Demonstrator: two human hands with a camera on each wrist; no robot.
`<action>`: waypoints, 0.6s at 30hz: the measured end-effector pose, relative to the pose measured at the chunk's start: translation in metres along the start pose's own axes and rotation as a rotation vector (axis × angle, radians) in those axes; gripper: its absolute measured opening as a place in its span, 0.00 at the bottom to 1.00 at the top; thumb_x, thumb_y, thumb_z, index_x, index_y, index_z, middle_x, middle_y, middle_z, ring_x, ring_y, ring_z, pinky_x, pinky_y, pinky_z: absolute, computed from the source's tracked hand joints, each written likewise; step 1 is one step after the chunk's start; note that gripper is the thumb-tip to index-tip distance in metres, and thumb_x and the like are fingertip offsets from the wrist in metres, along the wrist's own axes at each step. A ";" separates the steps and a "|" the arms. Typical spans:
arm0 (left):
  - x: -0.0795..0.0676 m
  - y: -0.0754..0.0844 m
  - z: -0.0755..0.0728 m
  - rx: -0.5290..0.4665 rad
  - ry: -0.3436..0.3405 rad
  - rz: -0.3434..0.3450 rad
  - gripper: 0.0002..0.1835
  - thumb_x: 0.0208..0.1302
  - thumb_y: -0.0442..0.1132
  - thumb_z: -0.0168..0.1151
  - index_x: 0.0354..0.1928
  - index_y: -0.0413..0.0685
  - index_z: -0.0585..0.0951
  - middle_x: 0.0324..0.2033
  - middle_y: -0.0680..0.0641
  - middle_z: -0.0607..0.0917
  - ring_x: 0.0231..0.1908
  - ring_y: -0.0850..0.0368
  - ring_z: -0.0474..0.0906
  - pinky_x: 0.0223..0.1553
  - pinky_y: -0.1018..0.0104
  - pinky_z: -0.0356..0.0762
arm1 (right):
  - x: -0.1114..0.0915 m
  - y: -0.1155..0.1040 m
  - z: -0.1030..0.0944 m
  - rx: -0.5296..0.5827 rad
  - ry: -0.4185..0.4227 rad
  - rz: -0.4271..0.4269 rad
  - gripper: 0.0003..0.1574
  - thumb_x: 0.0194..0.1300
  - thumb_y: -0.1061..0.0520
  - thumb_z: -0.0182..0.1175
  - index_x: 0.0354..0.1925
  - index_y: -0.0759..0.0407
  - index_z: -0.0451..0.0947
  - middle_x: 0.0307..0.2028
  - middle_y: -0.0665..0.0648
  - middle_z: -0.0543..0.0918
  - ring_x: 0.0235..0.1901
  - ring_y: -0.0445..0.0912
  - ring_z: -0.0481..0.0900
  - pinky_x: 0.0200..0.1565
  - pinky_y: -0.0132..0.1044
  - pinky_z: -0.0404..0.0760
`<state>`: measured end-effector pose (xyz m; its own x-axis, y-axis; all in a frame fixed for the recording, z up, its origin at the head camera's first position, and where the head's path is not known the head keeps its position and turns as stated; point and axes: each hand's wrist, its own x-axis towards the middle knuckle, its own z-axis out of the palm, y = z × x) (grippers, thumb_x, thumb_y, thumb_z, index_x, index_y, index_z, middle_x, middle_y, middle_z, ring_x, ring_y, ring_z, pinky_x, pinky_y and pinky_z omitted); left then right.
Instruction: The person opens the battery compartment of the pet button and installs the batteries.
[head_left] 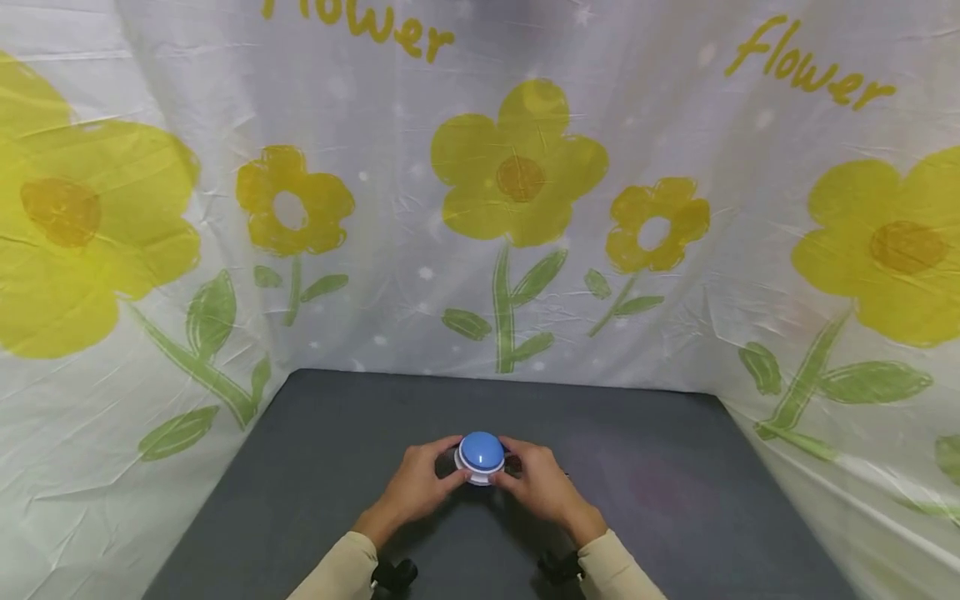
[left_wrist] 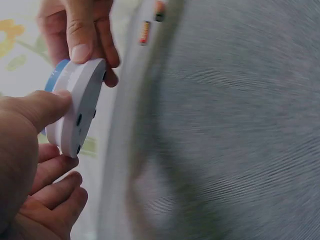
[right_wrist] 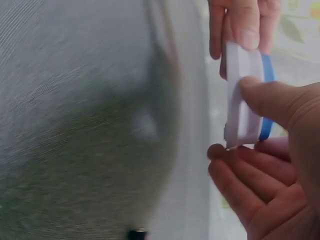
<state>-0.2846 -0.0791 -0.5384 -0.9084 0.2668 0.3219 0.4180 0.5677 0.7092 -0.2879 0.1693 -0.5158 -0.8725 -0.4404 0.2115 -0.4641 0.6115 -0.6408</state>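
Observation:
A round push button (head_left: 482, 451) with a blue domed top and white base is held just above the dark table, between both hands. My left hand (head_left: 414, 486) pinches its left side, thumb on the near rim and fingers toward the far side. On the right, my right hand (head_left: 550, 486) pinches it the same way. The left wrist view shows the white base (left_wrist: 82, 107) edge-on, with small dark feet on its underside. The blue top (right_wrist: 267, 100) faces away from the table in the right wrist view.
Two small batteries (left_wrist: 144, 33) lie on the table in the left wrist view. The dark grey table (head_left: 360, 417) is enclosed by a white curtain (head_left: 390, 292) with yellow flowers at the back and both sides. Black wrist cameras (head_left: 395, 575) hang under the forearms.

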 end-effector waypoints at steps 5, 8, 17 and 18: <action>0.000 0.010 -0.014 -0.071 0.066 -0.016 0.29 0.68 0.46 0.79 0.68 0.48 0.85 0.63 0.45 0.90 0.66 0.43 0.85 0.70 0.38 0.82 | -0.001 -0.017 -0.014 0.098 0.064 -0.001 0.40 0.70 0.57 0.76 0.73 0.69 0.75 0.62 0.66 0.88 0.55 0.55 0.92 0.57 0.48 0.93; -0.001 0.013 -0.016 -0.122 0.108 -0.002 0.28 0.67 0.44 0.79 0.67 0.48 0.85 0.62 0.46 0.90 0.65 0.43 0.86 0.69 0.40 0.83 | -0.003 -0.024 -0.020 0.094 0.117 -0.041 0.39 0.66 0.66 0.76 0.72 0.68 0.77 0.59 0.65 0.89 0.53 0.55 0.92 0.57 0.50 0.93; 0.002 0.025 -0.016 -0.428 0.319 -0.036 0.18 0.68 0.42 0.79 0.57 0.47 0.91 0.52 0.45 0.94 0.49 0.51 0.93 0.52 0.66 0.92 | -0.004 -0.035 -0.026 0.032 0.290 -0.162 0.25 0.72 0.64 0.72 0.65 0.62 0.84 0.55 0.58 0.92 0.48 0.47 0.93 0.53 0.53 0.94; 0.004 0.027 -0.017 -0.457 0.350 -0.043 0.16 0.67 0.42 0.79 0.54 0.47 0.92 0.49 0.45 0.94 0.46 0.51 0.94 0.49 0.68 0.93 | -0.004 -0.035 -0.026 0.028 0.310 -0.177 0.24 0.72 0.63 0.72 0.64 0.61 0.85 0.54 0.58 0.92 0.48 0.47 0.93 0.52 0.51 0.94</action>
<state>-0.2769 -0.0760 -0.5075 -0.9053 -0.0666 0.4196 0.4057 0.1576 0.9003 -0.2725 0.1664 -0.4747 -0.7858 -0.3148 0.5324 -0.6116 0.5235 -0.5932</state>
